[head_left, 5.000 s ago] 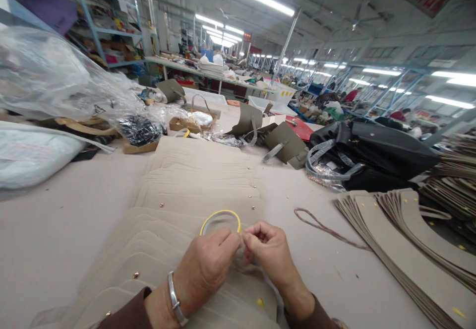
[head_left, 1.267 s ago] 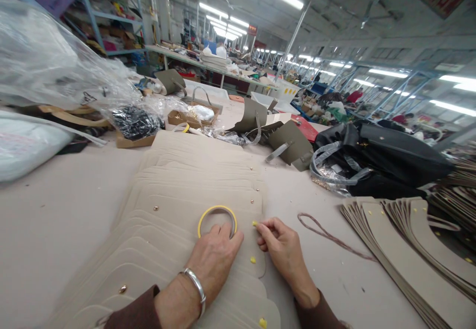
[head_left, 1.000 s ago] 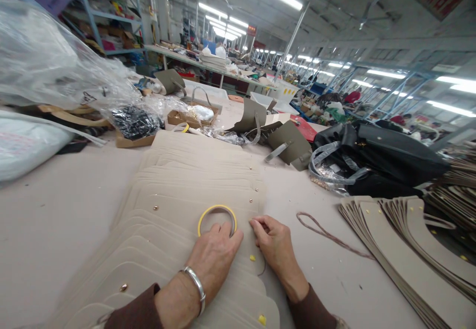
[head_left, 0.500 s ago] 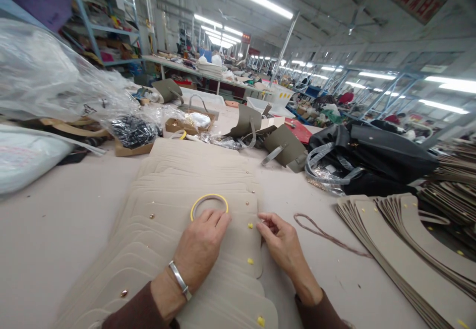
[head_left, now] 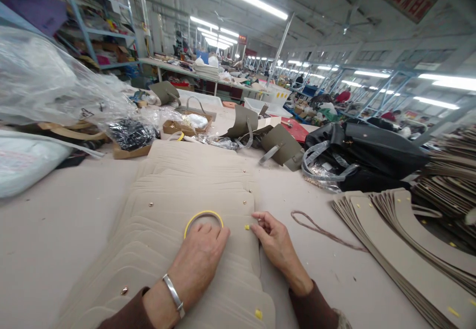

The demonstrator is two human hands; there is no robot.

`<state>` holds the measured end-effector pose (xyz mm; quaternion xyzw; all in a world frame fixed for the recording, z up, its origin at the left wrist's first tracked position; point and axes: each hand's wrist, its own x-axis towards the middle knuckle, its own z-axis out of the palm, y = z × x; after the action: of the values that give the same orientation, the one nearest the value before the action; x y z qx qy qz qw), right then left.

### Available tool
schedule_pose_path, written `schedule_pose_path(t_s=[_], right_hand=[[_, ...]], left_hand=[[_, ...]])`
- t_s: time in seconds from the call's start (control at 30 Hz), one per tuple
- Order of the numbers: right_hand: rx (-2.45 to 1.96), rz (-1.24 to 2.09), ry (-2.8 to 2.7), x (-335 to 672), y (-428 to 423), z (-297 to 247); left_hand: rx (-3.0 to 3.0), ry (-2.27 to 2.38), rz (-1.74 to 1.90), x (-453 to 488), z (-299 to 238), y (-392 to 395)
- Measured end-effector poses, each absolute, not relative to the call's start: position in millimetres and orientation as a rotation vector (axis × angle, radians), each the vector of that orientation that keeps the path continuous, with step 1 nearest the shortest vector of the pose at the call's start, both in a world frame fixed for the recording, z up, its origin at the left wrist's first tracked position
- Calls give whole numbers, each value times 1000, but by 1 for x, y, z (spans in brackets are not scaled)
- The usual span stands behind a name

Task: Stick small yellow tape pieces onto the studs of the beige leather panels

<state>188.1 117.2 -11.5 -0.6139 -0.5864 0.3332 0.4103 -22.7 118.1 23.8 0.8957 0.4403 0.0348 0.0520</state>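
Note:
A fanned row of beige leather panels (head_left: pixel 193 190) with small gold studs lies on the table before me. A yellow tape roll (head_left: pixel 203 217) rests on the near panels. My left hand (head_left: pixel 199 257) lies over the roll's near edge, fingers curled down on it. My right hand (head_left: pixel 273 242) rests at the right edge of a panel, fingertips pinched together beside a small yellow tape dot (head_left: pixel 246 228). Whether anything is in the pinch I cannot see. Another yellow dot (head_left: pixel 258 313) sits on a nearer panel.
A brown cord (head_left: pixel 320 227) lies to the right. Stacks of curved beige pieces (head_left: pixel 401 239) fill the right side. Black bags (head_left: pixel 372 155), olive bag parts (head_left: pixel 278 145), plastic bags (head_left: pixel 55 81) and a cardboard tray (head_left: pixel 186 125) crowd the far table.
Five seconds ago both hands held the tape roll up and picked at it. Since then the roll was laid on the panels; my right hand pressed yellow dots onto successive panel edges.

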Motion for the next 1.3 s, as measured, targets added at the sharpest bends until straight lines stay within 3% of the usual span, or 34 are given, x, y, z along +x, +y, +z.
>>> schedule_pose_path(t_s=[0.17,0.37,0.53,0.77,1.07,1.3], right_hand=[[-1545,901,-1468,187,114,-3],[-1545,1230,-1750,183,99,12],[-1507,909,-1697,178,98,17],[-1139,628,-1868,161,96,21],[-1087,197,-1991,148,96,5],[-1259,155,-1938,145,92,10]], left_hand=[[2532,1278,235,-28,27,120],[2502,1093,613,-37,18,125],[2529,932,815,-40,8,124],[2538,956,756,-35,7,118],[2455,989,749,-28,6,115],[2484,1040,822,-23,9,116]])
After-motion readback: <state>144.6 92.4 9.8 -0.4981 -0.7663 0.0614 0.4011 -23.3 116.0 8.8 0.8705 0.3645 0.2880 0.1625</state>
